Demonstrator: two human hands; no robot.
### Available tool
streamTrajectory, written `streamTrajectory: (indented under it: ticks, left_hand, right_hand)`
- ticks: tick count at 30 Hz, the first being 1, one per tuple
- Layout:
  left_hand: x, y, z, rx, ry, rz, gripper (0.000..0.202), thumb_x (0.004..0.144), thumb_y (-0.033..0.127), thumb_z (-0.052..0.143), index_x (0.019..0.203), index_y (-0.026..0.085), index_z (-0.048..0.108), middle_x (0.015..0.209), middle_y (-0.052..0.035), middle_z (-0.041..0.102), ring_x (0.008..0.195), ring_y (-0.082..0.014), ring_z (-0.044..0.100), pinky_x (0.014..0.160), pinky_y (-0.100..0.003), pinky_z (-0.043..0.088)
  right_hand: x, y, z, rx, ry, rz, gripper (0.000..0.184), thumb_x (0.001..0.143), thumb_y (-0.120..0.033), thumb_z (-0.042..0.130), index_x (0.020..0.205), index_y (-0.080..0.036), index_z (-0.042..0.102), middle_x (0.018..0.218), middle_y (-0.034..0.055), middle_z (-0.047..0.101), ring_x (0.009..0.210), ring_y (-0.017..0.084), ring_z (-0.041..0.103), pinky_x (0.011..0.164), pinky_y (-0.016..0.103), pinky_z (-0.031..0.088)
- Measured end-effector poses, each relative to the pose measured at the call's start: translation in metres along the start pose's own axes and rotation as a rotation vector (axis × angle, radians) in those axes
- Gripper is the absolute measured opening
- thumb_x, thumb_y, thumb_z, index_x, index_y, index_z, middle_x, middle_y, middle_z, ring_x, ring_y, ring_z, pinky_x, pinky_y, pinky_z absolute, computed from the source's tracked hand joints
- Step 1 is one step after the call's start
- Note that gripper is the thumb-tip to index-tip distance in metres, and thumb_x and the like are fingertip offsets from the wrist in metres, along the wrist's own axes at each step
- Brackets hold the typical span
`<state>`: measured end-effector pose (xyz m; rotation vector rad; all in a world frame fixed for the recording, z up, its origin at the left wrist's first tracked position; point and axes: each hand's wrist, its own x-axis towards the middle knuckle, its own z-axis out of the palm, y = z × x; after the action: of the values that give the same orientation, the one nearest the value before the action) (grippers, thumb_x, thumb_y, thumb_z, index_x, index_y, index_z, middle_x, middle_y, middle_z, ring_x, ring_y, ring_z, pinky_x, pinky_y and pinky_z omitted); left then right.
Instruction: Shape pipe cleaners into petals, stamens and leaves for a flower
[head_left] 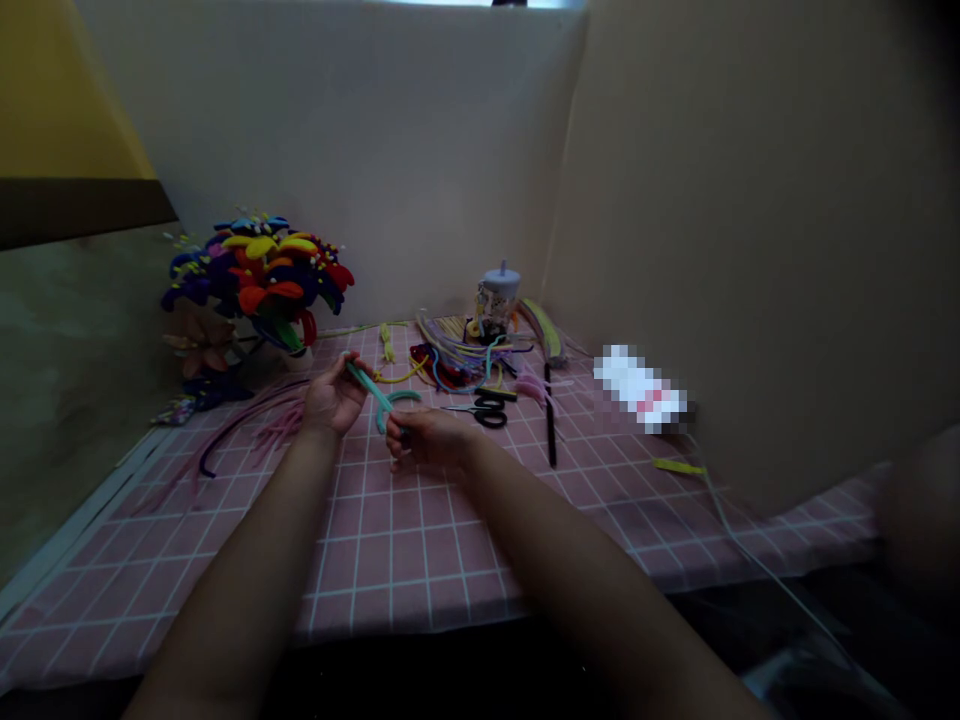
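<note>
Between my two hands stretches a mint-green pipe cleaner strip [369, 384], slanting down to the right above the table. My left hand [334, 398] pinches its upper end between thumb and fingers. At the lower end, the curled fingers of my right hand [429, 436] are closed on it. Another mint-green curved piece [403, 396] shows just behind my right hand, on the tablecloth; whether it joins the held strip I cannot tell. Black-handled scissors [491, 412] lie to the right of my right hand, blades pointing left.
A bunch of colourful pipe cleaner flowers [274, 275] stands back left. Pink pipe cleaners [279, 428] lie left of my hands. A lidded cup [499, 300] and loose coloured stems [457, 350] are at the back. A blurred-out white object [641, 390] with a cable [739, 540] lies right.
</note>
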<state>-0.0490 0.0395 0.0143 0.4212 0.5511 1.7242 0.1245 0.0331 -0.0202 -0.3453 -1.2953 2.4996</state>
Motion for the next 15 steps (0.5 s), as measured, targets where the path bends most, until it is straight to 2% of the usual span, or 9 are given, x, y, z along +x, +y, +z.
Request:
streamTrajectory:
  ticks: [8,11,15]
  left_hand:
    - [-0.001,-0.001,-0.011,0.020,-0.161,-0.053,0.025,0.087,0.018,0.043,0.074,0.016,0.065,0.077,-0.0024,0.068,0.074,-0.0119,0.064,0.078,-0.031,0.051]
    - [-0.002,0.000,-0.015,0.034,-0.191,-0.061,0.025,0.087,0.020,0.043,0.077,0.016,0.065,0.079,-0.0023,0.069,0.078,-0.0124,0.064,0.080,-0.032,0.050]
    - [-0.004,0.002,-0.017,0.058,-0.184,-0.058,0.020,0.085,0.022,0.047,0.077,0.018,0.065,0.077,0.0005,0.068,0.075,-0.0111,0.064,0.082,-0.032,0.050]
  right_hand:
    - [-0.003,-0.005,-0.001,-0.028,-0.080,0.037,0.027,0.090,-0.030,0.037,0.071,-0.014,0.047,0.063,0.0002,0.050,0.058,0.010,0.052,0.070,0.034,0.049]
    - [-0.004,-0.006,-0.002,-0.025,-0.091,0.032,0.027,0.090,-0.031,0.037,0.070,-0.014,0.047,0.062,-0.0001,0.050,0.058,0.011,0.052,0.070,0.035,0.049]
    - [-0.005,-0.007,-0.004,-0.039,-0.117,0.052,0.027,0.088,-0.034,0.041,0.070,-0.015,0.046,0.062,-0.0002,0.051,0.059,0.011,0.052,0.073,0.036,0.048]
